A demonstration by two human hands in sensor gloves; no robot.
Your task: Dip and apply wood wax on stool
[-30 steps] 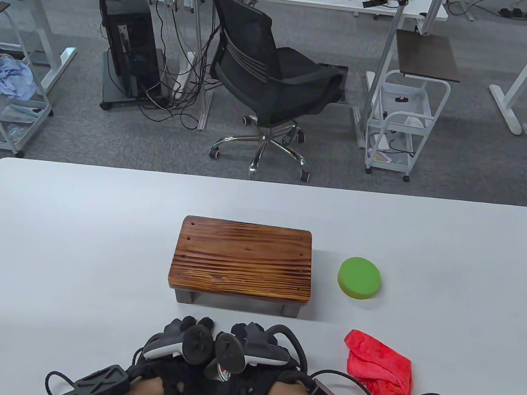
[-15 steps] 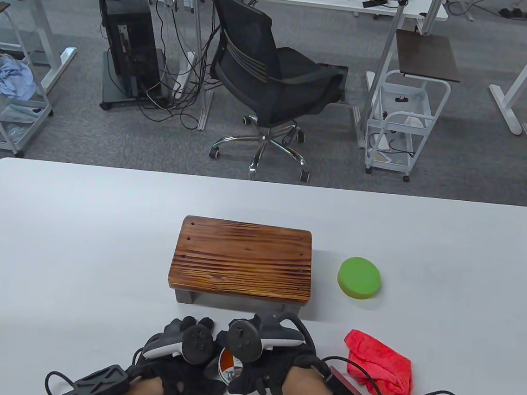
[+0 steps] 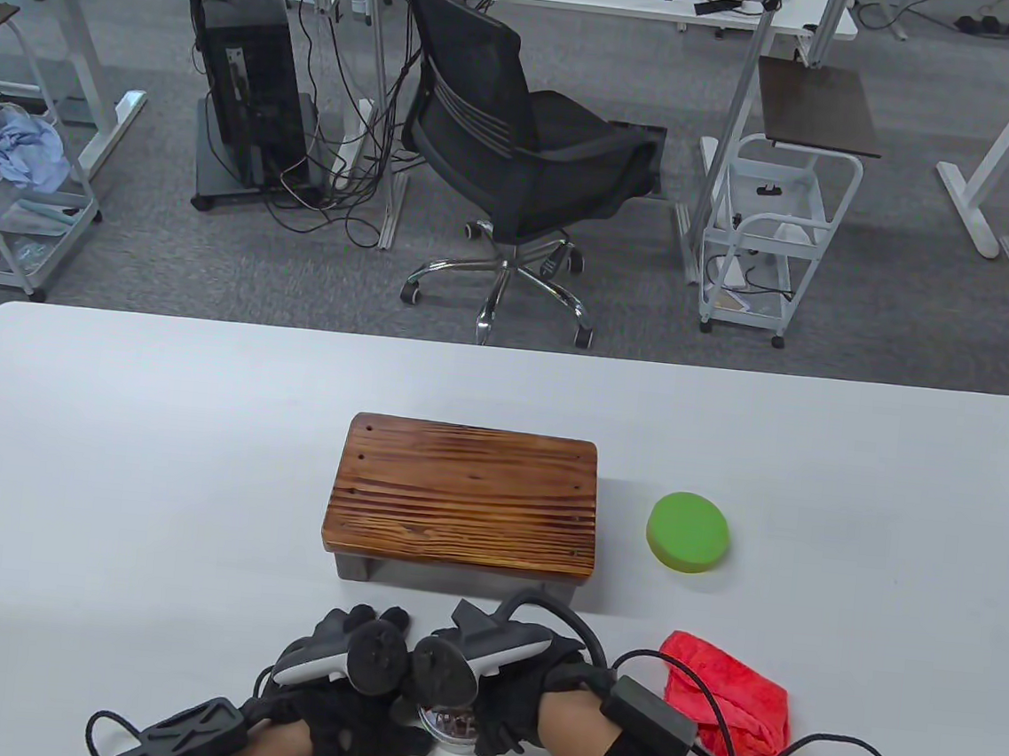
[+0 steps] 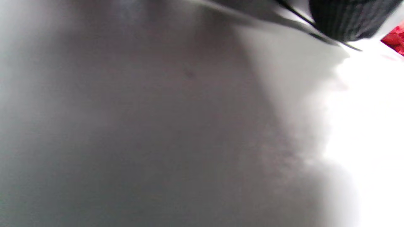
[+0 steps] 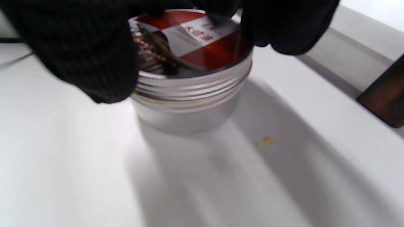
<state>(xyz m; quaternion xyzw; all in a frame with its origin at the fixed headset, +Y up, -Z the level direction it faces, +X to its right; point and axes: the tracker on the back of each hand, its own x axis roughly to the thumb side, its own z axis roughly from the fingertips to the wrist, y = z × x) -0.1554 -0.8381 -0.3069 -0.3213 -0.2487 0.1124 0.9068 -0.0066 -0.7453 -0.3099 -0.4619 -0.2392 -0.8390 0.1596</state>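
Two gloved hands sit close together at the near edge of the white table (image 3: pixel 150 451). Between them is one small silver wax tin (image 5: pixel 189 97) with a red and white label on top. The right hand (image 3: pixel 517 709) has its fingers (image 5: pixel 91 60) curled around the top of the tin. The left hand (image 3: pixel 340 701) is right beside the tin, but I cannot tell if it is holding it.

One wooden stool (image 3: pixel 464 497) stands in the middle of the table, just past the hands. One round green sponge (image 3: pixel 687 532) lies to the right of the stool. One red cloth (image 3: pixel 731 707) lies crumpled near the right wrist.

Behind the table there is gray carpet, one black office chair (image 3: pixel 518 147), one computer tower (image 3: pixel 246 103) with many wires, and two white carts (image 3: pixel 777 235).
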